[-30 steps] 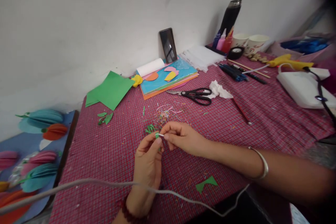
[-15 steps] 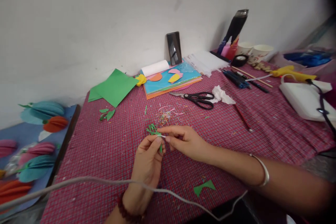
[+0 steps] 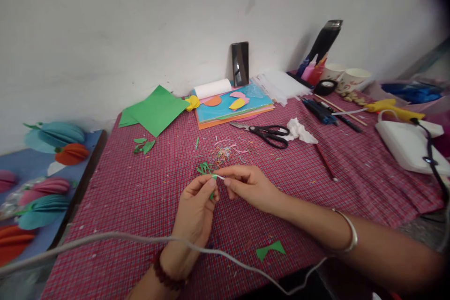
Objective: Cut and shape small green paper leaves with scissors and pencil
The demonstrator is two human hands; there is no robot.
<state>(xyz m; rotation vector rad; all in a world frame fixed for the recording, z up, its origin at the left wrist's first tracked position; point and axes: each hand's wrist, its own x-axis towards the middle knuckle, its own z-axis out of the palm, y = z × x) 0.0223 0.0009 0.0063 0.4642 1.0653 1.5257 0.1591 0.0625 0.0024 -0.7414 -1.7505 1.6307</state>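
Observation:
My left hand (image 3: 195, 206) pinches a small green paper piece (image 3: 212, 194) between thumb and fingers above the checked cloth. Close beside it, my right hand (image 3: 251, 187) is closed on a thin white strip (image 3: 219, 176), whose free end meets the green paper at my left fingertips. Whether the strip is paper or something else I cannot tell. Just beyond my fingers lie green paper scraps (image 3: 204, 168) and a heap of fine multicoloured paper shreds (image 3: 225, 152). Nearer to me is a green offcut (image 3: 270, 250) with curved edges.
Black-handled scissors (image 3: 269, 133), crumpled tissue (image 3: 298, 130) and a red pencil (image 3: 326, 163) lie beyond my right hand. Green sheets (image 3: 160, 110) are at the back left. A yellow glue gun (image 3: 390, 108) rests at right. A white cable (image 3: 140, 239) crosses in front of my left wrist.
The view has shifted slightly. My left fingers have turned a little, and the green piece now tilts more to the left. Both hands stay close together with the white strip between them.

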